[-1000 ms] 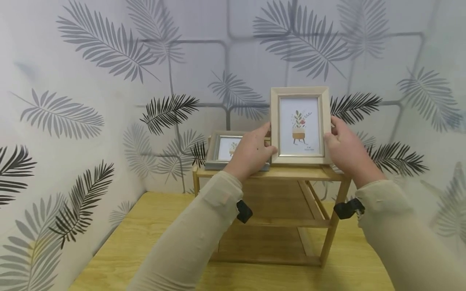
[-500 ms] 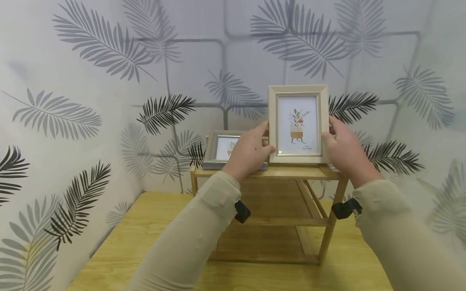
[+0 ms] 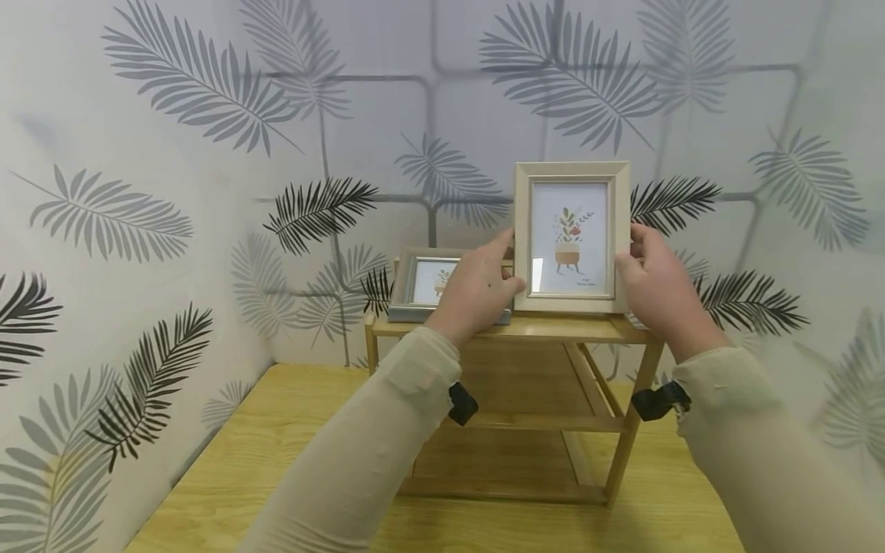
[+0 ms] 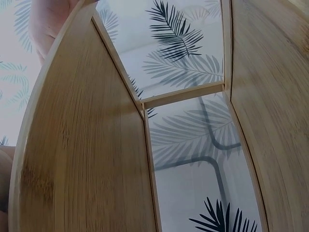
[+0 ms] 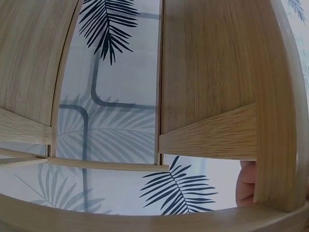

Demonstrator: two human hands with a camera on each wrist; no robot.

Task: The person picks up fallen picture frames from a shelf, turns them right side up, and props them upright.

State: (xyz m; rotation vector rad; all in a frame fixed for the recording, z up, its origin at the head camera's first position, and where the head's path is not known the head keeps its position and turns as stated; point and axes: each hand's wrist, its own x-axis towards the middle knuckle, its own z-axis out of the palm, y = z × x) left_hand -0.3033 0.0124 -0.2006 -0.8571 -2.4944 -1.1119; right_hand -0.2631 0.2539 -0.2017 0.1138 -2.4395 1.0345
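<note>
An upright cream picture frame (image 3: 570, 238), with a potted-plant print, is at the right end of a wooden shelf rack's top board (image 3: 553, 329). Its lower edge appears to meet the board. My left hand (image 3: 477, 288) grips the frame's left side, thumb in front near the lower corner. On the opposite side, my right hand (image 3: 660, 288) holds the edge, thumb on the front and fingers curled behind. Beside the left hand, a grey-silver picture frame (image 3: 408, 313) leans far back, partly covered by that hand. The right wrist view catches a few fingers (image 5: 246, 183) past the rack.
The rack has lower shelves (image 3: 505, 461) and slanted side legs (image 3: 632, 430). It stands on a yellow wood-grain table (image 3: 276, 453) against a leaf-patterned wall (image 3: 387, 107). Both wrist views mostly show the rack's boards (image 4: 91, 145) from below.
The cream frame turns very slightly between the hands, and a glare patch appears at the lower left of its glass. The hands keep their hold; the head view shifts a little.
</note>
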